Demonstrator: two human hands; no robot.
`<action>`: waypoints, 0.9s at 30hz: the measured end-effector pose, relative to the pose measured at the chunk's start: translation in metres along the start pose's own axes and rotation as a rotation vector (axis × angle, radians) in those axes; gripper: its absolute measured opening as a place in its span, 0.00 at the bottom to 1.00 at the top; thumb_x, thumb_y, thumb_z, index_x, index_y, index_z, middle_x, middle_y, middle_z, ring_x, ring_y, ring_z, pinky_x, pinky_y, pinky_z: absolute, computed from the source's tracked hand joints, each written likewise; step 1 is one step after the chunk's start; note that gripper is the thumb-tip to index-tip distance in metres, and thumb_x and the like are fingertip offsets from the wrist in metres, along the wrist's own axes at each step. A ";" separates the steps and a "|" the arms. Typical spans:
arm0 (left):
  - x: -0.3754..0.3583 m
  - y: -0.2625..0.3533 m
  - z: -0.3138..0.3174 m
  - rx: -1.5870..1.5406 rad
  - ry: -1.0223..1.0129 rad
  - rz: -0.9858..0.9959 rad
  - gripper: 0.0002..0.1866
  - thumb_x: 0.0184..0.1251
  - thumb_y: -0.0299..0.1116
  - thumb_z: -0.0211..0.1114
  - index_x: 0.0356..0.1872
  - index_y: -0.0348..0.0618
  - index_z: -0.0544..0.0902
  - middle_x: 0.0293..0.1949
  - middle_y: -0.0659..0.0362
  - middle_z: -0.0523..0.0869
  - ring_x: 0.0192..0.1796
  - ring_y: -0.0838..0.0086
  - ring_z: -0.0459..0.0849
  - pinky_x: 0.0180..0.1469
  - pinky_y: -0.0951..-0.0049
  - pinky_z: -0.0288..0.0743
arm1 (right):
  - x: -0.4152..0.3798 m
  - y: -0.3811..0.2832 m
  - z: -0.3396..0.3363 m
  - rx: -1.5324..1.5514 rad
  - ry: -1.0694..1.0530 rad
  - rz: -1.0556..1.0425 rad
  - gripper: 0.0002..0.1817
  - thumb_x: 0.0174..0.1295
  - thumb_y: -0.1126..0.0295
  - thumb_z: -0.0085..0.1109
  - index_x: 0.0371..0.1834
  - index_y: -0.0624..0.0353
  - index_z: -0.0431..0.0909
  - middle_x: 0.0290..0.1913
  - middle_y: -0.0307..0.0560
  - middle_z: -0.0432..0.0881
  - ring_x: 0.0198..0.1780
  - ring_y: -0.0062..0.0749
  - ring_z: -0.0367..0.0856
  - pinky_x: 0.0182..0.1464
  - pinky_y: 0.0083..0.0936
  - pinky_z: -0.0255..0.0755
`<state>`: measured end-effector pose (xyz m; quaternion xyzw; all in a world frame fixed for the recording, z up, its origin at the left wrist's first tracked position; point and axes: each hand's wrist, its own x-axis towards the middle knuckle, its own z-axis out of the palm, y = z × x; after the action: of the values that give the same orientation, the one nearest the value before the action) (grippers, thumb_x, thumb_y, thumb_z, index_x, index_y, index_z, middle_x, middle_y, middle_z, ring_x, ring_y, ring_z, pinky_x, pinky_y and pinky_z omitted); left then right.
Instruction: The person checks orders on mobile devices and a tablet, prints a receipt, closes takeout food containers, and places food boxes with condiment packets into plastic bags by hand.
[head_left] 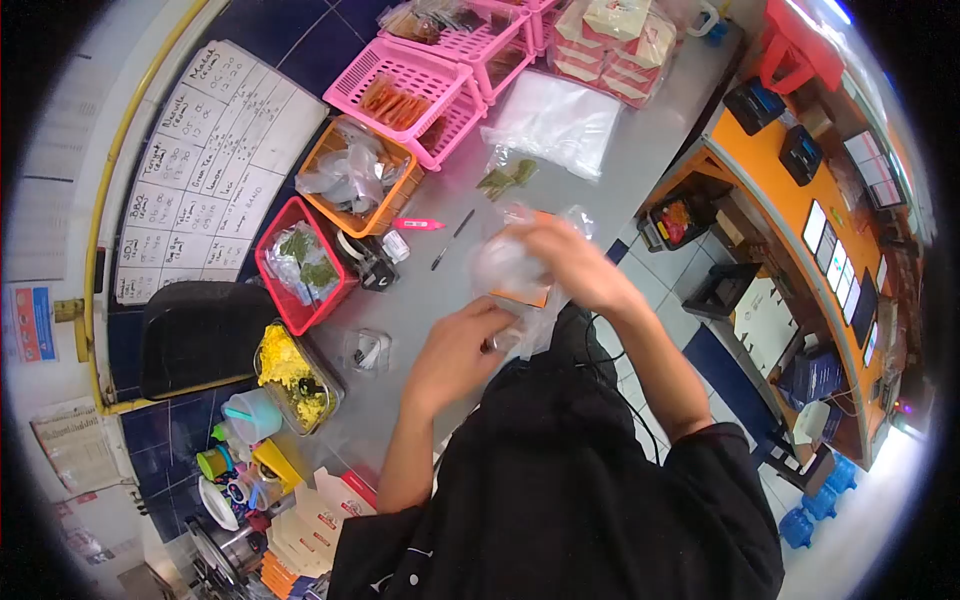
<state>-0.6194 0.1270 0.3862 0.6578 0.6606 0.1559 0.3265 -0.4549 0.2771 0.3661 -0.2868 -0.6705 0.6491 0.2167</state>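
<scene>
A clear plastic bag (500,262) lies bunched at the front edge of the grey table, with something flat and orange (528,296) showing through or under it. My left hand (462,350) has its fingers curled on the bag's near edge. From the right, my right hand (578,262) reaches over the bag's top, fingers bent down onto the plastic and slightly blurred. Beyond the hands lie a black pen (453,240), a pink highlighter (418,224) and a small clear packet of green leaves (508,178).
Red (322,312), orange (402,200) and pink (455,85) baskets with packets line the wall side. A glass dish of yellow food (318,390) stands left, near a small clear container (368,352). White plastic bags (555,122) are stacked at the back. An orange counter (770,160) stands right.
</scene>
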 end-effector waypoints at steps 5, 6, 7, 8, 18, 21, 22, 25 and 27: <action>-0.015 0.009 0.017 -0.155 0.187 0.058 0.14 0.53 0.22 0.68 0.44 0.37 0.84 0.42 0.54 0.78 0.44 0.64 0.82 0.46 0.68 0.76 | 0.055 0.081 0.000 -0.839 0.209 -0.091 0.15 0.60 0.82 0.44 0.51 0.72 0.69 0.42 0.67 0.82 0.46 0.63 0.82 0.48 0.45 0.75; -0.013 0.009 0.018 -0.158 0.201 0.051 0.14 0.53 0.22 0.68 0.44 0.37 0.84 0.42 0.54 0.78 0.44 0.64 0.82 0.46 0.68 0.76 | 0.060 0.070 -0.007 -0.705 0.214 -0.139 0.17 0.58 0.84 0.47 0.51 0.67 0.65 0.41 0.67 0.82 0.44 0.63 0.82 0.47 0.46 0.75; -0.010 0.008 0.019 -0.179 0.307 0.027 0.14 0.53 0.22 0.68 0.44 0.38 0.84 0.43 0.53 0.76 0.45 0.61 0.82 0.47 0.64 0.77 | 0.059 0.053 -0.009 -0.708 0.202 -0.143 0.17 0.58 0.84 0.47 0.51 0.67 0.65 0.41 0.67 0.82 0.44 0.63 0.82 0.47 0.46 0.75; -0.010 0.008 0.020 -0.202 0.411 0.004 0.14 0.53 0.22 0.67 0.43 0.39 0.84 0.44 0.53 0.75 0.46 0.57 0.81 0.47 0.61 0.78 | 0.056 0.034 -0.011 -0.655 0.191 -0.232 0.16 0.57 0.85 0.49 0.49 0.65 0.65 0.41 0.65 0.82 0.44 0.63 0.82 0.47 0.45 0.75; -0.001 0.019 0.040 -0.293 0.359 0.111 0.14 0.52 0.23 0.71 0.43 0.38 0.85 0.45 0.53 0.75 0.50 0.59 0.79 0.52 0.62 0.76 | 0.102 0.130 0.042 -1.438 -0.553 -0.414 0.09 0.56 0.73 0.61 0.40 0.54 0.85 0.40 0.49 0.86 0.42 0.43 0.86 0.44 0.35 0.79; 0.002 0.017 0.045 -0.195 0.385 0.093 0.15 0.53 0.23 0.71 0.44 0.38 0.85 0.46 0.53 0.76 0.50 0.58 0.79 0.52 0.62 0.76 | 0.150 0.228 0.057 -1.016 0.027 -0.462 0.15 0.58 0.71 0.58 0.49 0.60 0.81 0.40 0.51 0.84 0.41 0.44 0.84 0.44 0.40 0.77; 0.002 0.015 0.044 -0.190 0.386 0.094 0.15 0.53 0.23 0.71 0.44 0.38 0.85 0.46 0.53 0.76 0.50 0.58 0.79 0.52 0.62 0.76 | 0.154 0.229 0.057 -1.055 0.008 -0.418 0.15 0.58 0.71 0.58 0.50 0.59 0.81 0.41 0.51 0.83 0.43 0.44 0.83 0.45 0.41 0.76; 0.001 0.010 0.046 -0.225 0.391 0.022 0.14 0.54 0.23 0.71 0.43 0.42 0.86 0.43 0.55 0.75 0.48 0.61 0.79 0.52 0.65 0.75 | 0.163 0.233 0.055 -1.108 -0.021 -0.359 0.17 0.58 0.70 0.59 0.52 0.56 0.81 0.47 0.51 0.81 0.49 0.44 0.80 0.50 0.43 0.74; -0.001 0.007 0.045 -0.229 0.395 -0.026 0.14 0.55 0.24 0.71 0.44 0.43 0.86 0.43 0.55 0.75 0.47 0.62 0.79 0.51 0.66 0.75 | 0.160 0.235 0.049 -1.106 -0.016 -0.352 0.18 0.59 0.69 0.59 0.53 0.54 0.81 0.50 0.50 0.79 0.53 0.43 0.77 0.53 0.45 0.72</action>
<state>-0.5854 0.1168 0.3577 0.5647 0.6980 0.3516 0.2652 -0.5817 0.3454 0.1162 -0.2367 -0.9491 0.1586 0.1344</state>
